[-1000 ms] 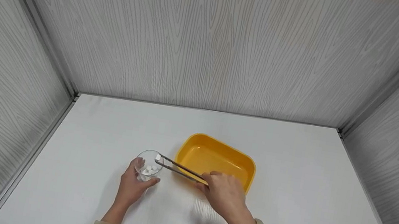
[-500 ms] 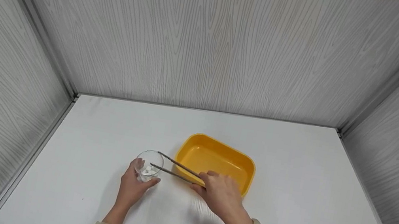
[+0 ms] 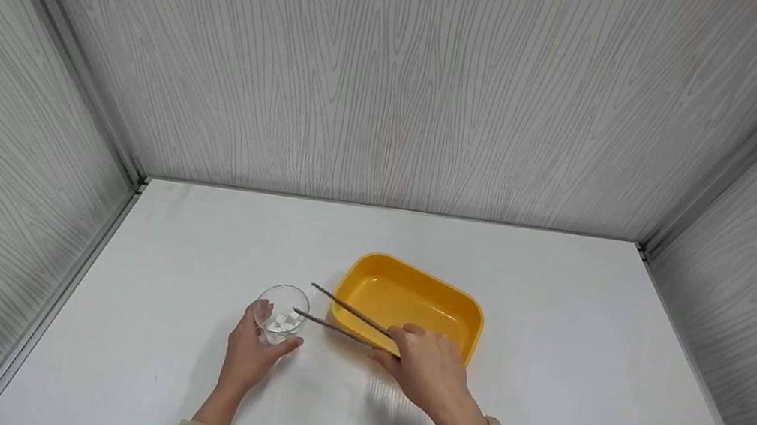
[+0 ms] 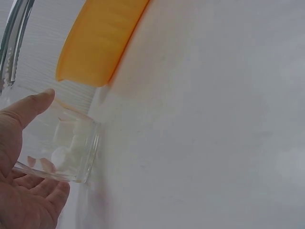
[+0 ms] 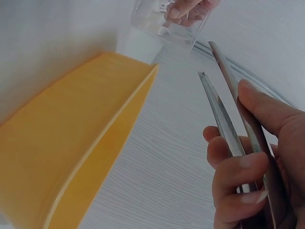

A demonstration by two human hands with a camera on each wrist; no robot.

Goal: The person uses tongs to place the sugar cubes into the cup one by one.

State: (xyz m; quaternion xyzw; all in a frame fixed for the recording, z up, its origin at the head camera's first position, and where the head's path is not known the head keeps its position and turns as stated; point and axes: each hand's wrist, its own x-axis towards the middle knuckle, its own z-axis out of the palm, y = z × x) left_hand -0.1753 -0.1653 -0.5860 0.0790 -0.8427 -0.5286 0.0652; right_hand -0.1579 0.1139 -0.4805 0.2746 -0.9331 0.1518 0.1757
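A clear glass (image 3: pixel 284 298) with several small white cubes (image 3: pixel 286 320) in it stands on the white table. My left hand (image 3: pixel 250 350) grips it round the side, thumb at the near right; the left wrist view shows the same glass (image 4: pixel 71 138) close up. Metal tongs (image 3: pixel 351 310) are held in my right hand (image 3: pixel 428 370). Their two arms are spread, with nothing between the tips, just right of the glass rim. In the right wrist view the fingers (image 5: pixel 238 167) curl round the tongs (image 5: pixel 228 114), thumb on the other arm.
A yellow rectangular tub (image 3: pixel 414 275) sits behind and partly below my right hand and the tongs. Bare inside shows where it is not covered. Grey wood-grain panels (image 3: pixel 399 79) wall in the table (image 3: pixel 592 353) at the back and sides.
The white cube that the tongs pinched has left their tips, and the tong arms have spread apart. The tongs have drawn slightly right from over the glass. The left hand has stayed put.
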